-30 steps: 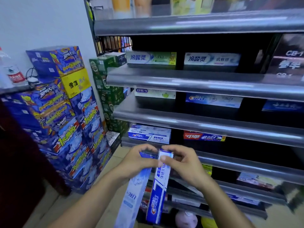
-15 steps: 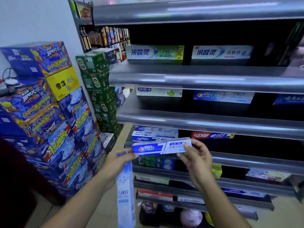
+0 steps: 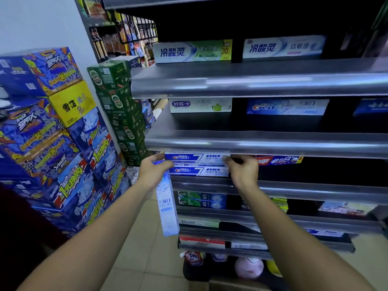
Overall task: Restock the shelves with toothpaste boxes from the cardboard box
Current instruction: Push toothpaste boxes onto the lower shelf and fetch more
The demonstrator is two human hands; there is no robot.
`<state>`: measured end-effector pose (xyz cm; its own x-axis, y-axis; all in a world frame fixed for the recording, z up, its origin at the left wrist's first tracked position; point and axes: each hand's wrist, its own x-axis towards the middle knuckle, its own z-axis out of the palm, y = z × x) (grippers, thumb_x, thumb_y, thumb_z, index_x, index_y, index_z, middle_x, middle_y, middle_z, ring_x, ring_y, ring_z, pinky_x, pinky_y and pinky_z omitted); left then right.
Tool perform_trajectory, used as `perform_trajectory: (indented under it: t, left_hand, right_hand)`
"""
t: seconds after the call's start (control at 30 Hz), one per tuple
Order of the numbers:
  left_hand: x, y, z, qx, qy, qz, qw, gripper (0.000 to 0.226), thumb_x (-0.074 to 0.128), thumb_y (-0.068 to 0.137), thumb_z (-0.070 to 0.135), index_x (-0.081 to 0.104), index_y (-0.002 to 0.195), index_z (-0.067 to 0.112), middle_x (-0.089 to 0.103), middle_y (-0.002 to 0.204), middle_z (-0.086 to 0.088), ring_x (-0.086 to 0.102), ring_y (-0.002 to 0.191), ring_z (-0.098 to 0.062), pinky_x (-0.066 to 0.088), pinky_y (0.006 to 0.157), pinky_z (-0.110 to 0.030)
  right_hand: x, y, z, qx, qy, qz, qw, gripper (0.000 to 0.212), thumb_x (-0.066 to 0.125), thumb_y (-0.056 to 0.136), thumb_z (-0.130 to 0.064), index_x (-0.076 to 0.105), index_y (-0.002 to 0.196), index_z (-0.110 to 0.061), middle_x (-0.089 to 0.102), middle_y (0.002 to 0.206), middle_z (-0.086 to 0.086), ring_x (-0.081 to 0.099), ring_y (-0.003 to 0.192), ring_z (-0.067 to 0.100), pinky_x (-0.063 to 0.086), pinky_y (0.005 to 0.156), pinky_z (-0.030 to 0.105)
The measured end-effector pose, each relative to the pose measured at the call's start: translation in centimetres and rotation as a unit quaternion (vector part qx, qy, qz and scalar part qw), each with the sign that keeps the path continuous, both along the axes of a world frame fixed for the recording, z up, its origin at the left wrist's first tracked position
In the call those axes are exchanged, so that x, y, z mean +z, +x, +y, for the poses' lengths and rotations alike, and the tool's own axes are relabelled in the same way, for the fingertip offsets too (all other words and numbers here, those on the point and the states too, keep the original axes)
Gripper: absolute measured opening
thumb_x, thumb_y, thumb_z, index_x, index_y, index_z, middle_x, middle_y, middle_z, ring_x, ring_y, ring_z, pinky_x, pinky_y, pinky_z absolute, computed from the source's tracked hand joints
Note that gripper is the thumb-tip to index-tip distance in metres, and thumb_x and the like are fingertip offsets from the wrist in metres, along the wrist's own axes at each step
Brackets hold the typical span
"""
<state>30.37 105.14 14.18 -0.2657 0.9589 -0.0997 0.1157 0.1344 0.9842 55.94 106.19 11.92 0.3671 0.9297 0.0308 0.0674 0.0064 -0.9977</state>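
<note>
Your left hand [image 3: 154,175] is gripping a pale blue toothpaste box [image 3: 167,206] near its upper end, fingers wrapped round it, and the box is hanging almost straight down in front of the lower shelves, touching none of them. The tips of that hand are also reaching up just beside the left end of the top Crest box [image 3: 195,158].

Your right hand [image 3: 243,172] is working at the other end of that box: its fingers are curling onto the right end and pinching it (the fingertips are blurring there, so how firm the hold is cannot be told). The top Crest box is lying flat and lengthwise, label facing you, on a second Crest box [image 3: 198,171], and the pair is sitting on the third shelf [image 3: 294,191], tucked just under the rail of the shelf above [image 3: 273,143]. A red toothpaste box [image 3: 277,160] is lying on the same shelf just to the right of your right hand, apart from the Crest stack.

To your left, blue drink cartons [image 3: 52,143] are standing stacked against the wall, with green cartons [image 3: 117,97] piled between them and the shelving. The tiled floor [image 3: 147,259] is showing between your forearms.
</note>
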Motion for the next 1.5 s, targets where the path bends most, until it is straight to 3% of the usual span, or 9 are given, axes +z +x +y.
perform_trajectory:
  t: [0.37, 0.57, 0.73, 0.87, 0.93, 1.07, 1.17, 1.33, 1.5]
  left_hand:
    - [0.7, 1.1, 2.7, -0.025, -0.038, 0.041, 0.998, 0.02, 0.079, 0.084, 0.01, 0.075, 0.103, 0.004, 0.076, 0.093, -0.007, 0.071, 0.089, -0.025, 0.055, 0.068, -0.026]
    - [1.0, 0.7, 1.0, 0.042, -0.023, -0.026, 0.999, 0.026, 0.077, 0.075, 0.019, 0.072, 0.096, 0.005, 0.072, 0.103, -0.025, 0.068, 0.099, -0.045, 0.054, 0.093, -0.057]
    - [0.5, 1.2, -0.6, 0.098, -0.024, -0.136, 0.986, 0.018, 0.075, 0.077, 0.019, 0.058, 0.072, 0.014, 0.061, 0.058, -0.004, 0.059, 0.055, -0.024, 0.045, 0.06, -0.032]
    - [0.3, 1.9, -1.0, 0.143, -0.035, -0.198, 0.969, 0.019, 0.073, 0.086, 0.021, 0.055, 0.081, 0.015, 0.061, 0.061, -0.005, 0.061, 0.055, -0.024, 0.047, 0.058, -0.031]
    - [0.3, 2.3, -1.3, 0.154, -0.048, -0.212, 0.964, 0.021, 0.072, 0.088, 0.026, 0.053, 0.088, 0.016, 0.059, 0.067, -0.006, 0.061, 0.055, -0.021, 0.048, 0.054, -0.029]
    - [-0.1, 2.6, -2.1, 0.126, -0.051, -0.222, 0.966, 0.037, 0.068, 0.093, 0.046, 0.053, 0.106, 0.014, 0.069, 0.091, -0.01, 0.071, 0.083, -0.027, 0.059, 0.07, -0.038]
    - [-0.7, 2.5, -3.1, 0.079, -0.041, -0.215, 0.972, 0.039, 0.06, 0.095, 0.056, 0.061, 0.108, 0.02, 0.078, 0.096, -0.006, 0.076, 0.081, -0.02, 0.059, 0.061, -0.032]
    - [-1.4, 1.6, -3.5, 0.044, 0.0, -0.126, 0.991, 0.009, 0.06, 0.099, 0.016, 0.067, 0.103, 0.013, 0.07, 0.08, 0.004, 0.062, 0.062, -0.009, 0.047, 0.053, -0.022]
    - [-0.8, 1.1, -2.2, -0.025, 0.046, 0.04, 0.998, 0.019, 0.062, 0.101, 0.021, 0.075, 0.114, 0.016, 0.079, 0.099, 0.008, 0.072, 0.089, -0.008, 0.054, 0.079, -0.028]
  right_hand:
    - [-0.9, -0.3, 2.9, -0.018, -0.088, -0.111, 0.99, 0.014, 0.078, 0.089, -0.029, 0.073, 0.087, -0.017, 0.075, 0.095, 0.008, 0.068, 0.078, 0.024, 0.05, 0.071, 0.027]
    - [0.0, 0.2, -0.9, -0.009, 0.003, -0.171, 0.985, 0.008, 0.071, 0.093, -0.026, 0.075, 0.097, -0.019, 0.069, 0.078, -0.01, 0.063, 0.061, -0.001, 0.043, 0.05, 0.014]
    - [-0.7, -1.4, -5.9, 0.133, 0.032, -0.126, 0.982, 0.005, 0.075, 0.091, -0.028, 0.072, 0.095, -0.027, 0.069, 0.078, -0.012, 0.063, 0.068, -0.007, 0.045, 0.059, 0.008]
    - [-1.6, -2.0, -8.0, 0.33, -0.078, -0.098, 0.936, 0.045, 0.081, 0.072, -0.055, 0.071, 0.11, -0.032, 0.072, 0.09, -0.003, 0.063, 0.066, -0.002, 0.048, 0.061, 0.019]
    - [-1.8, -1.7, -8.2, 0.364, -0.116, -0.04, 0.923, 0.04, 0.086, 0.073, -0.035, 0.07, 0.109, -0.026, 0.07, 0.087, 0.004, 0.068, 0.066, 0.016, 0.053, 0.058, 0.03]
    - [-1.8, -0.7, -7.6, 0.256, -0.088, 0.015, 0.963, 0.03, 0.085, 0.076, 0.0, 0.07, 0.101, -0.009, 0.072, 0.088, 0.015, 0.07, 0.071, 0.023, 0.061, 0.071, 0.043]
    - [-1.6, 0.2, -7.3, 0.185, -0.062, 0.065, 0.979, 0.035, 0.087, 0.074, 0.0, 0.069, 0.102, -0.01, 0.075, 0.089, 0.013, 0.071, 0.071, 0.016, 0.058, 0.064, 0.029]
    - [-0.8, 1.2, -6.1, 0.092, -0.008, 0.147, 0.985, 0.04, 0.084, 0.074, 0.008, 0.067, 0.106, -0.009, 0.078, 0.095, 0.009, 0.077, 0.084, 0.02, 0.062, 0.076, 0.027]
    - [0.5, 0.7, -3.2, 0.048, 0.018, 0.1, 0.994, 0.038, 0.084, 0.077, 0.004, 0.065, 0.102, -0.018, 0.071, 0.097, -0.002, 0.066, 0.077, 0.005, 0.055, 0.073, 0.018]
